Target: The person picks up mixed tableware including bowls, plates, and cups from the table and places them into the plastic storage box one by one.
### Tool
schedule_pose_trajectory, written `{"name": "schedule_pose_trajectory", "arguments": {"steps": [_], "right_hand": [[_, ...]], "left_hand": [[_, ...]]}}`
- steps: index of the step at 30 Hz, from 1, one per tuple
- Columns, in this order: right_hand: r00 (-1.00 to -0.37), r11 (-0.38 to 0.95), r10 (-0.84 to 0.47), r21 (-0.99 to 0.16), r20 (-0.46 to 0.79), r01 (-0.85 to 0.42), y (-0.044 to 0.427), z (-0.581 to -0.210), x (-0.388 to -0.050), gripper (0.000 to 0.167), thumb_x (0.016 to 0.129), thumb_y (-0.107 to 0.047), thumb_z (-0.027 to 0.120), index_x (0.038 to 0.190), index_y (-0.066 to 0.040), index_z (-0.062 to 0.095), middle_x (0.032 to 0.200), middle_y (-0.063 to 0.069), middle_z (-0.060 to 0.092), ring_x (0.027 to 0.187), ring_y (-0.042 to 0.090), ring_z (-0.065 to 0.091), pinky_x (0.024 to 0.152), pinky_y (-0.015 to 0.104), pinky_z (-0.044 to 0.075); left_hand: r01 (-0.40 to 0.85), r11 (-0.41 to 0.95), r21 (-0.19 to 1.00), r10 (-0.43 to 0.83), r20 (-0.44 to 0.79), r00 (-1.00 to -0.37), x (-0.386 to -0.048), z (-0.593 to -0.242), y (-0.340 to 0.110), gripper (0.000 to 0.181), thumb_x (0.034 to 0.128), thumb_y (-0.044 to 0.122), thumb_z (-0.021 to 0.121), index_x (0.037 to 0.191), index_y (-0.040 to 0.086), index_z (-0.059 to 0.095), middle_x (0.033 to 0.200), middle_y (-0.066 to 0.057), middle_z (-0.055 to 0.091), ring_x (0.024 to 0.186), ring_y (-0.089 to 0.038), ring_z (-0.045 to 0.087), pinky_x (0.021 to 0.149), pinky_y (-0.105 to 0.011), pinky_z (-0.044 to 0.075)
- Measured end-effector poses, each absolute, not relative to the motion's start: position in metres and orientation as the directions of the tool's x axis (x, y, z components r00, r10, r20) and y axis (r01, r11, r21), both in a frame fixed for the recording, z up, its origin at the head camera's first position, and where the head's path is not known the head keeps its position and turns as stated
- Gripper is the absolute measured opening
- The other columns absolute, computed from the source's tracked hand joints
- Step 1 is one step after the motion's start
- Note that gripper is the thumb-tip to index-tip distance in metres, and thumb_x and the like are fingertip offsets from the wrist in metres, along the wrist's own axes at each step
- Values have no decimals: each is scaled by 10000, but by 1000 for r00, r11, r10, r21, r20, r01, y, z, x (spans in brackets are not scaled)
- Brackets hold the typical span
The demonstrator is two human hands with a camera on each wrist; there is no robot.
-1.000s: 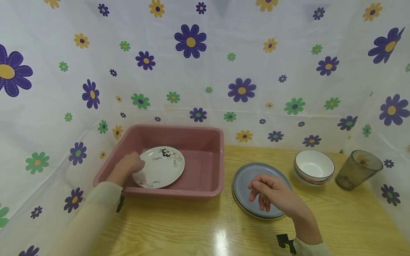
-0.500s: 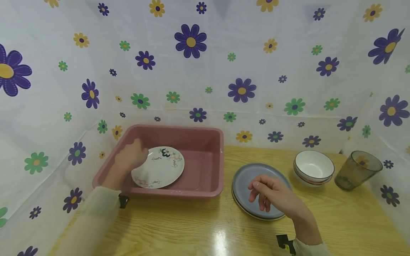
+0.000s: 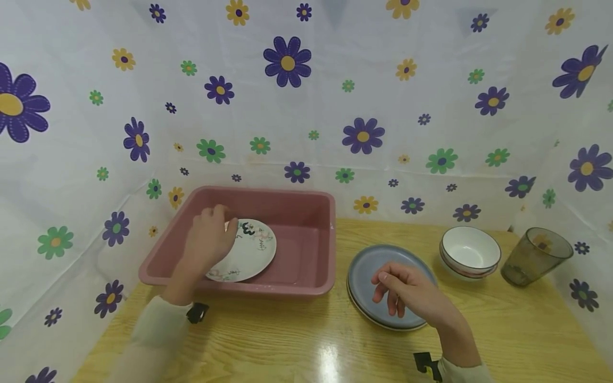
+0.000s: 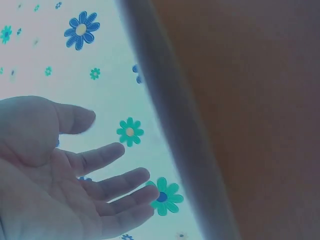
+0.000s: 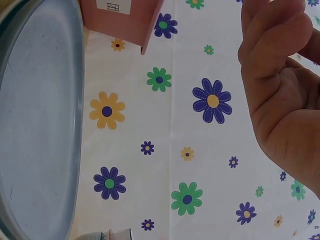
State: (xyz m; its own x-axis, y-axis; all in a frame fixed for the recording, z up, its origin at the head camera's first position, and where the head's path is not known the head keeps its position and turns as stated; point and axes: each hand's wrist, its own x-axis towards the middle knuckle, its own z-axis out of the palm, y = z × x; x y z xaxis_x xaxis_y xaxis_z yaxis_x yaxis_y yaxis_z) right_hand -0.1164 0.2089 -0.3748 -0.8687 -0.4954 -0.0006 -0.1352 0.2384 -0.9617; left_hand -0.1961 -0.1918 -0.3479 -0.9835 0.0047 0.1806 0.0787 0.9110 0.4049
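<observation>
A white oval-looking plate [image 3: 251,252] with a printed pattern lies inside the pink basin [image 3: 287,290], toward its left side. Above the plate's left part is my left hand [image 3: 208,239], which hides some of it; in the left wrist view the same hand [image 4: 85,180] has its fingers spread and holds nothing. My right hand [image 3: 412,290] hovers over a stack of blue-grey plates [image 3: 364,266], fingers loosely bent and empty. The right wrist view shows this hand [image 5: 285,85] apart from the blue-grey plate [image 5: 40,120].
Stacked bowls [image 3: 469,247] stand right of the blue-grey plates, and a tinted translucent cup [image 3: 531,260] is at the far right. All rest on a wooden table [image 3: 268,340]. A flowered sheet [image 3: 325,101] encloses the back and sides.
My left hand has moved right and a little away from me, over the white plate, and its fingers have opened out. The right hand stays where it was.
</observation>
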Motion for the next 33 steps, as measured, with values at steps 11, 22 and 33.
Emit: {"name": "schedule_pose_trajectory", "arguments": {"steps": [11, 22, 33], "right_hand": [[-888, 266, -459, -959, -34, -101, 211, -378, -118, 289, 1075, -208, 434, 1050, 42, 576, 876, 151, 665, 552, 151, 578, 468, 287, 494], [-903, 305, -426, -948, -55, -87, 214, -379, -119, 281, 1074, -201, 432, 1062, 37, 580, 873, 144, 660, 553, 164, 579, 466, 281, 487], [-916, 362, -398, -927, -56, -101, 219, -382, -121, 282, 1074, -213, 436, 1057, 25, 586, 874, 164, 652, 564, 204, 585, 467, 306, 495]], "left_hand": [[129, 931, 341, 75, 167, -983, -183, -363, -169, 643, 1041, 459, 416, 1417, -62, 428, 1417, -359, 396, 1307, -568, 353, 1050, -683, 329], [205, 923, 325, 159, 162, -974, -166, -381, -146, 719, 1028, 523, 396, 1561, 60, 263, 1568, -346, 173, 1450, -540, 94, 1132, -710, 87], [284, 904, 319, 231, 194, -953, -150, -390, -125, 765, 1005, 564, 425, 1579, 96, 236, 1609, -296, 101, 1481, -490, 18, 1139, -704, 28]]}}
